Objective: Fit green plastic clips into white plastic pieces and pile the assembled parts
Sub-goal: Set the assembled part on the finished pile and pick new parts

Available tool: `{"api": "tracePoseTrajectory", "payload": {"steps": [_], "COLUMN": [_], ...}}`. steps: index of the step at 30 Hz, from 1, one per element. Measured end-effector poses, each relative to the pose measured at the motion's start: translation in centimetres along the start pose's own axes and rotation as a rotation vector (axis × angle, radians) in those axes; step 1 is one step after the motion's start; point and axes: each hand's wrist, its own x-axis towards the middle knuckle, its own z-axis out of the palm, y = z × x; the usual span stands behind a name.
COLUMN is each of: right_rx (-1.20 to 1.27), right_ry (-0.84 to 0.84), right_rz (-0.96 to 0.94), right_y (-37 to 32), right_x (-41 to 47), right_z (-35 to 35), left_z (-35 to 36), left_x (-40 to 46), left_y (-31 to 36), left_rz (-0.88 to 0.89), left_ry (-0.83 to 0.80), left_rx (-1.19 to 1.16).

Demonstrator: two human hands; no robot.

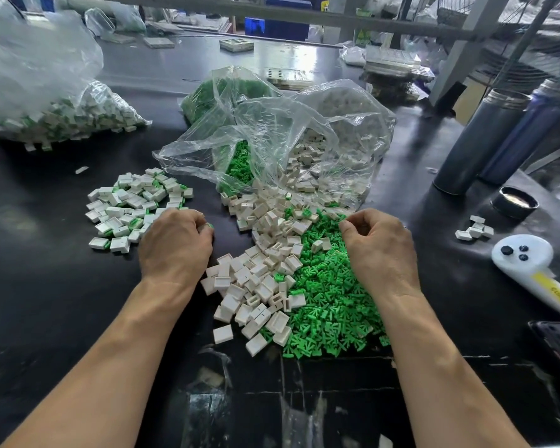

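a: where are your hands right now?

b: my left hand (175,244) is curled, knuckles up, beside the pile of assembled parts (136,205). its fingertips pinch a small part with a bit of green showing; i can't tell whether it's fully fitted.

a: and the other?

b: my right hand (377,244) is over the green clips (330,305), fingers curled inward with thumb and forefinger close together. whether they hold a clip, i cannot tell.

a: where's the loose stock?

b: the white pieces (256,279) lie in a heap between my hands, touching the green clips on their right. both spill from open clear bags (272,140) behind them on the black table (46,302).

a: anything else?

b: a big bag of finished parts (62,114) sits far left, two dark cylinders (485,140) stand on the right, and a white handheld device (530,263) lies near my right hand.
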Motion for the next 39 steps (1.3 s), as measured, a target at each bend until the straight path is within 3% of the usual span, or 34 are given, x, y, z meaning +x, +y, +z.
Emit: {"api": "tracePoseTrajectory", "payload": {"steps": [9, 18, 32, 39], "right_rx": [-0.156, -0.231, -0.286, 0.001], "right_ry": [-0.083, -0.273, -0.254, -0.118], "right_rz": [0.039, 0.088, 0.056, -0.041], "right_y": [0.1, 0.1, -0.5, -0.3], "right_x": [0.4, 0.5, 0.2, 0.1], "right_z": [-0.7, -1.5, -0.5, -0.3], "left_z": [-0.4, -0.1, 0.4, -0.1], "left_x": [-0.4, -2.8, -3.1, -3.4], "left_y": [0.6, 2.9, 3.6, 4.0], "left_rz": [0.068, 0.229, 0.271, 0.26], "left_ry": [0.041, -0.277, -0.233, -0.162], "left_rx": [-0.107, -0.307, -0.304, -0.527]}}
